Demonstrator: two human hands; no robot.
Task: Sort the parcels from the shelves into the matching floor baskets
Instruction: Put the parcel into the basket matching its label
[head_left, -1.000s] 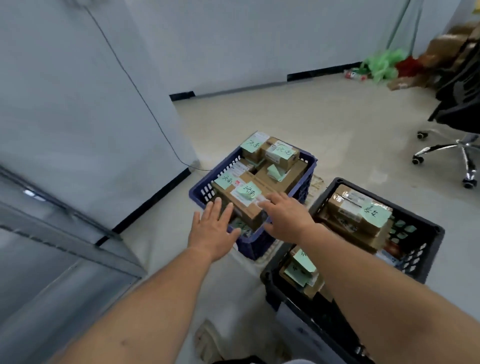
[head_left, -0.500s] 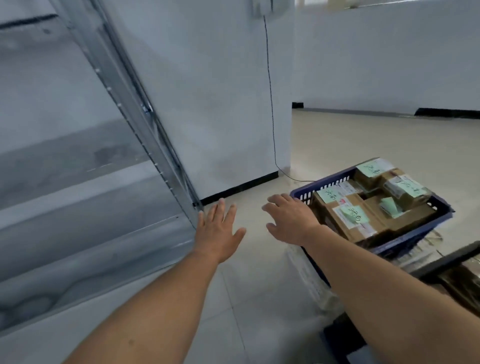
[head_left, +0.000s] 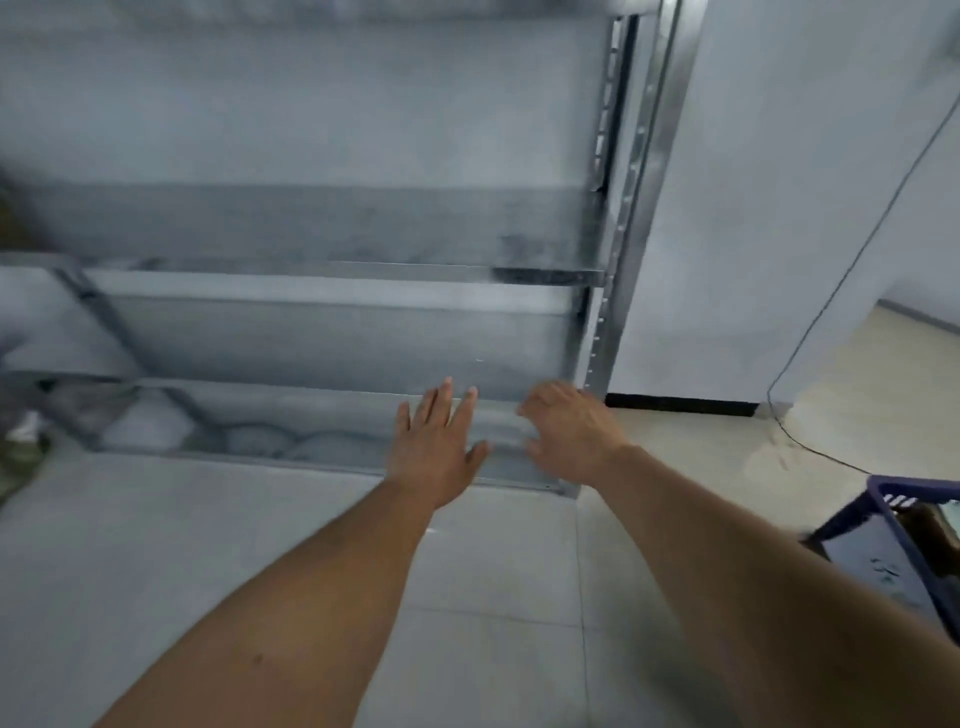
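Grey metal shelves (head_left: 332, 280), plain white wall (head_left: 769, 208) with black skirting (head_left: 680, 404), pale grey floor tiles (head_left: 156, 545), dark blue basket (head_left: 904, 493), thin black cable (head_left: 852, 260).

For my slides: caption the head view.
Both empty, left hand and right hand reach toward the metal shelf rack; blue basket at right.

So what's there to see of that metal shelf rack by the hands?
The shelf rack looks like grey steel: flat shelves fixed to a slotted upright post, standing on the tiled floor beside a pale wall. Its bottom tier holds blurred pale shapes. The left hand and right hand are held out toward it; contact is unclear.
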